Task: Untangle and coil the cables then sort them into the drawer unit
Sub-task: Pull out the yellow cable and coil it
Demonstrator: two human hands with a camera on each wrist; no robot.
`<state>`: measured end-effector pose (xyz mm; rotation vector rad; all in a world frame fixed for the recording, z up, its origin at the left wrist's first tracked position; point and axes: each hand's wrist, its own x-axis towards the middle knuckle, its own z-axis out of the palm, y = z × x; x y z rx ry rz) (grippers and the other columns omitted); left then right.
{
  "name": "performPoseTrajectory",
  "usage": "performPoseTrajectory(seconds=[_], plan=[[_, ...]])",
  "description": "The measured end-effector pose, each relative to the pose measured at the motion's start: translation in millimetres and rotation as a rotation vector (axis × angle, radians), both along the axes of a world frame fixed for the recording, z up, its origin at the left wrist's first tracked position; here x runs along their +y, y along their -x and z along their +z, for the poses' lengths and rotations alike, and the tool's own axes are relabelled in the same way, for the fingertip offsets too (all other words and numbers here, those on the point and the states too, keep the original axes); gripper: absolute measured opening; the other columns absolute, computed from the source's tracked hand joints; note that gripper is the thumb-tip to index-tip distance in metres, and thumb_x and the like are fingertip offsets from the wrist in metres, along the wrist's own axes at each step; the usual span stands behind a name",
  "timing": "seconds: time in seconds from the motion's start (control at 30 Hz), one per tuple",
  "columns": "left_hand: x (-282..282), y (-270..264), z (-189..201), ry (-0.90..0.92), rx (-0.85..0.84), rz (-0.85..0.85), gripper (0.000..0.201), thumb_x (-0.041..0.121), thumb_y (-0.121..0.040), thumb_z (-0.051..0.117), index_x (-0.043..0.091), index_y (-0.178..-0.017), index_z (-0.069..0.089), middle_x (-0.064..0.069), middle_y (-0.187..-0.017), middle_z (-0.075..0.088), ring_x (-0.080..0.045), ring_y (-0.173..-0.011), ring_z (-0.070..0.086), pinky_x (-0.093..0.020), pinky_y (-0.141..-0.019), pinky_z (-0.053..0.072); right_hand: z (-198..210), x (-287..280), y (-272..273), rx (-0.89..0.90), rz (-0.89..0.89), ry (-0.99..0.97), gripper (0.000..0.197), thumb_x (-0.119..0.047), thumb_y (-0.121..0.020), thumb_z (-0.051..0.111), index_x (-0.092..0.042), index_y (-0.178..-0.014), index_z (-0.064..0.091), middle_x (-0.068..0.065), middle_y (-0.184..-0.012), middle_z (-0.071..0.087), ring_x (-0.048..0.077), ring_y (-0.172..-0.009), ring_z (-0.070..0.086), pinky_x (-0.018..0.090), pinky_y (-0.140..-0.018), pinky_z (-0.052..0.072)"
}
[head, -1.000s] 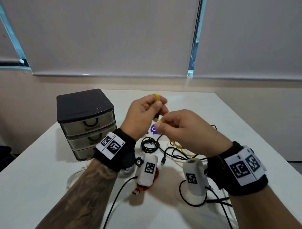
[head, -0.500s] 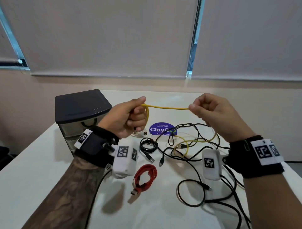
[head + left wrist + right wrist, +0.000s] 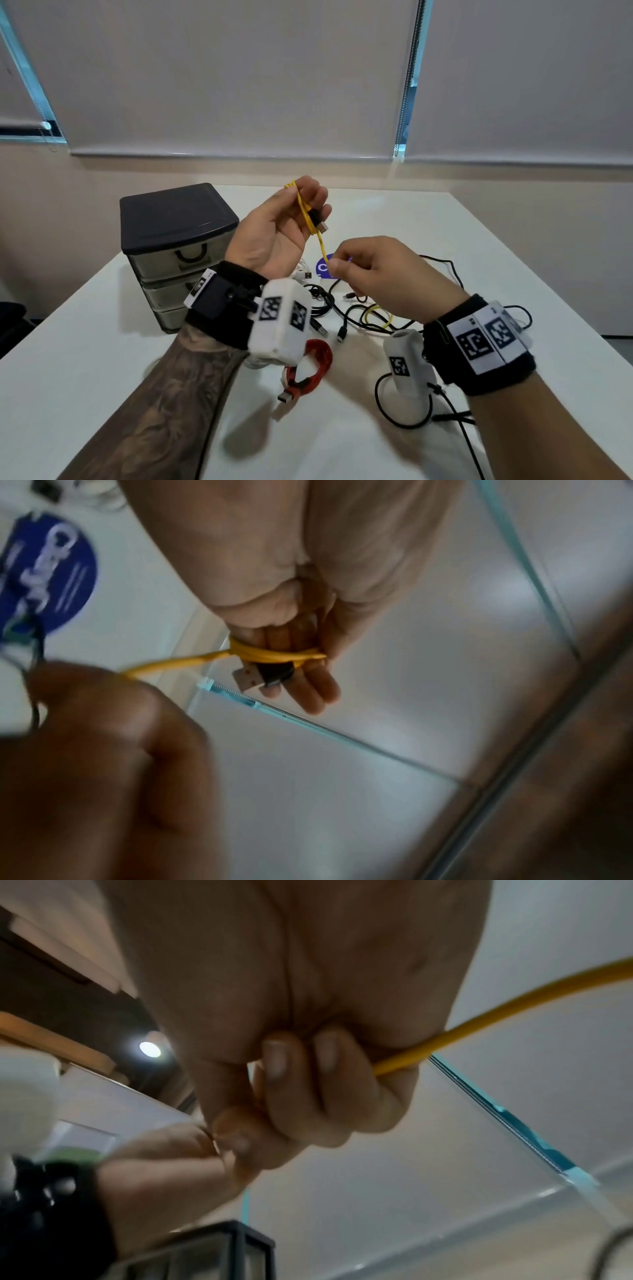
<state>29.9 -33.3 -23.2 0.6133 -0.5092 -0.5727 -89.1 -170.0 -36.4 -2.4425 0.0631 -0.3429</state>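
My left hand (image 3: 274, 233) is raised, palm up, above the desk (image 3: 445, 240); the yellow cable (image 3: 305, 214) is looped round its fingers (image 3: 308, 693), USB plug (image 3: 320, 222) lying across them. My right hand (image 3: 383, 274) pinches the same cable lower down, fingers curled. The drawer unit (image 3: 174, 253) stands at left, drawers closed. Black cables (image 3: 346, 308) and a red coil (image 3: 311, 370) lie on the desk.

Black wristbands (image 3: 479, 346) on both wrists, white tags printed with black square codes; white camera pods (image 3: 279, 322) strapped underneath; left forearm (image 3: 164, 404) tattooed.
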Motion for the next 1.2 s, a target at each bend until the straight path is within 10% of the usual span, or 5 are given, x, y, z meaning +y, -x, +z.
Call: performPoseTrajectory(seconds=[0.37,0.53,0.73,0.97,1.2], plan=[[-9,27,0,-0.481,-0.762,0.105,0.033,0.019,-0.097,0.047,-0.010,-0.096,0.063,-0.012,-0.080,0.066,-0.026,-0.075,0.060,-0.033,-0.069,0.048,41,-3,33,-0.439,0.042,-0.131,0.004,-0.011,-0.088,0.074,-0.014,-0.085,0.072,0.013,-0.072,0.071,0.029,-0.072,0.072,0.046,-0.067,0.058],[-3,33,2,-0.519,-0.638,-0.254,0.038,0.024,-0.096,0.038,-0.002,-0.095,0.066,-0.012,-0.067,0.059,-0.027,-0.065,0.058,-0.039,-0.072,0.045,45,-19,33,-0.575,-0.024,-0.181,0.011,-0.013,-0.087,0.078,-0.009,-0.086,0.068,0.003,-0.077,0.067,0.003,-0.062,0.056,0.016,-0.060,0.045],[3,36,18,-0.146,-0.304,-0.463,0.026,0.020,-0.090,0.038,0.005,-0.086,0.060,0.001,-0.060,0.041,-0.016,-0.056,0.042,-0.034,-0.070,0.050,18,-30,10,-0.528,-0.106,-0.300,0.012,-0.016,-0.096,0.067,-0.020,-0.085,0.068,-0.018,-0.058,0.054,0.002,-0.049,0.047,0.013,-0.051,0.037],[9,1,18,0.180,0.096,-0.042,0.025,0.014,-0.103,0.039,0.003,-0.099,0.062,-0.002,-0.078,0.066,-0.016,-0.075,0.067,-0.036,-0.086,0.056,-2,-2,2,-0.102,0.011,-0.114,0.023,-0.029,-0.102,0.056,-0.027,-0.114,0.075,-0.014,-0.053,0.051,0.003,-0.050,0.044,0.018,-0.055,0.037],[1,-3,-3,-0.211,-0.357,0.339,0.025,0.014,-0.104,0.043,0.001,-0.106,0.064,-0.010,-0.087,0.072,-0.027,-0.086,0.070,-0.035,-0.075,0.054,32,15,31,-0.142,0.123,0.054,0.015,-0.031,-0.096,0.063,-0.023,-0.092,0.076,-0.002,-0.057,0.054,0.012,-0.053,0.043,0.032,-0.053,0.037]])
